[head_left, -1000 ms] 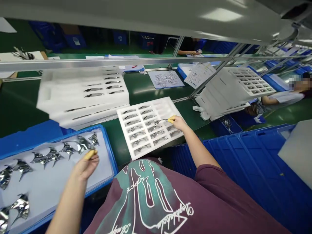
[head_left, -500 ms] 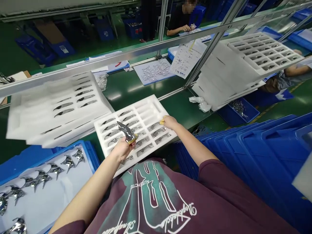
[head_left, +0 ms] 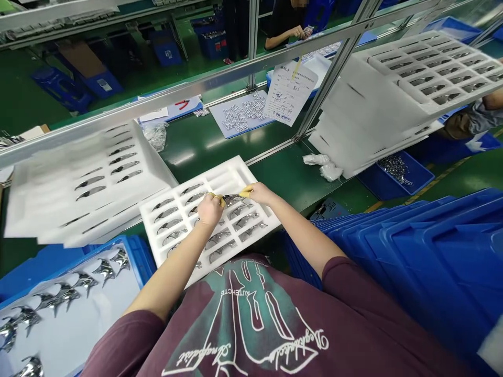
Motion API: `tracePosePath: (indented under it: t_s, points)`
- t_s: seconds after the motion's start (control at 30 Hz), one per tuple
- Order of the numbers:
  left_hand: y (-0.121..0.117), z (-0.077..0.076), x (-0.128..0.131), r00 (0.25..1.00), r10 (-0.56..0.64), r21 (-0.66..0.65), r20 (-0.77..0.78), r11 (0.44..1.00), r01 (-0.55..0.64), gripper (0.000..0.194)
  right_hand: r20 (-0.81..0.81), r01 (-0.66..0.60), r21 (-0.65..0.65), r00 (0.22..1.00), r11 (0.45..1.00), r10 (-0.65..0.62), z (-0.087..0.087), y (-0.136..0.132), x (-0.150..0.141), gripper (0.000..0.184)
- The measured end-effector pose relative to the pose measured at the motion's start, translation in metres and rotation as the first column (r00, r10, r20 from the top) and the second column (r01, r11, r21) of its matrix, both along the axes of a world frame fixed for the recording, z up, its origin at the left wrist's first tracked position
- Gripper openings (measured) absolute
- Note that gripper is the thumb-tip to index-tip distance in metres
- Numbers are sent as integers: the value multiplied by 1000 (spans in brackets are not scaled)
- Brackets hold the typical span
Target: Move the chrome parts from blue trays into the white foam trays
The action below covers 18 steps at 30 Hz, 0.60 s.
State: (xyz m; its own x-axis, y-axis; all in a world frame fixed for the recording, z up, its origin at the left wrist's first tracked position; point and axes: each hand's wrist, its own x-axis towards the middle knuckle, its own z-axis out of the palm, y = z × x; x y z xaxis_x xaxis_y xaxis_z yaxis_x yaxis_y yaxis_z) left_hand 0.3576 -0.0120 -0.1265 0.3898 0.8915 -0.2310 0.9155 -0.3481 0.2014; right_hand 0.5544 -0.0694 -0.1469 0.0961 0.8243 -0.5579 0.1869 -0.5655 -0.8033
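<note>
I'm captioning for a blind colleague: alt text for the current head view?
The left hand and right hand meet at a shiny metal piece, in or above a partly filled white tray. Pointed metal parts lie in a blue bin, left.

A single wide view looks out from the wearer's head, forward and steeply down. Closest, filling the bottom, is the wearer's dark purple, printed fabric T-shirt (head_left: 243, 324); the bare left forearm (head_left: 168, 272) and bare right forearm (head_left: 302, 225) stretch away from the lens. Near the centre, within arm's reach, lies a rectangular white foam tray (head_left: 231, 173). Farther off, a straight silvery metal rail (head_left: 188, 86) slants upward to the right.
</note>
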Motion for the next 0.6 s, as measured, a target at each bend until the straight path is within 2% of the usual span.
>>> tracePosePath:
  t_s: [0.13, 0.27, 0.37, 0.43, 0.5, 0.53, 0.6]
  points:
    - [-5, -3, 0, 997, 57, 25, 43, 998, -58, 31, 129, -125, -108, 982, 986, 139, 5, 11, -4, 12]
    - [-13, 5, -6, 986, 92, -33, 141, 996, -88, 32, 142, -173, -32, 974, 984, 176, 8, 19, 0, 13]
    - [-19, 15, -25, 958, 59, -86, 282, 996, -36, 43, 172, -233, -12, 957, 972, 232, 2, 21, 3, 14]
    - [-20, 20, -50, 931, 90, -90, 353, 994, -62, 40, 214, -285, -30, 934, 958, 285, -5, 19, 3, 15]
    - [-16, 24, -86, 903, 230, -71, 364, 973, -219, 34, 286, -306, -40, 909, 951, 304, -13, 15, 1, 15]
    - [-13, 25, -106, 870, 341, -64, 356, 938, -342, 32, 335, -307, -46, 892, 951, 304, -16, 12, -1, 15]
    - [-5, 23, -147, 736, 585, -69, 340, 796, -601, 31, 438, -318, -71, 841, 945, 316, -20, 8, -3, 15]
